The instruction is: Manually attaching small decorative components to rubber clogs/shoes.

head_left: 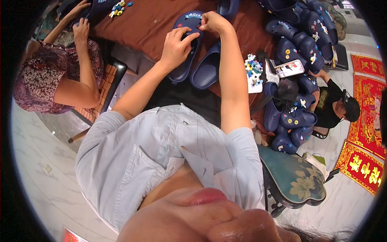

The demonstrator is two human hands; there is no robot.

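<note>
The person's left hand (176,45) rests over the middle part of a navy clog (186,60), which lies on a table with a reddish-brown cover (141,26). Its fingers are bent and a little spread, and the thumb stands apart from them; how firmly they grip the clog, I cannot tell. The right hand (214,23) is at the far, right side of the same clog, and its thumb and forefinger come together at the upper surface. Some small reddish thing seems to be at these fingertips, but it is too small to say if they pinch it. The clog has its toe to the far side and its heel to the near side. On the toe there is a light blue lettered charm (192,16), and to the left a small red charm (179,25).

Just to the right of this clog lies a second navy clog (206,72). Farther right are a white card (254,86) with many colourful charms on it, a phone (289,68) and a big pile of decorated clogs (300,42). At the left sits a co-worker in a patterned shirt (48,76); at the right, beyond the pile, is another person in a black shirt (327,103) and dark cap (351,105)
</note>
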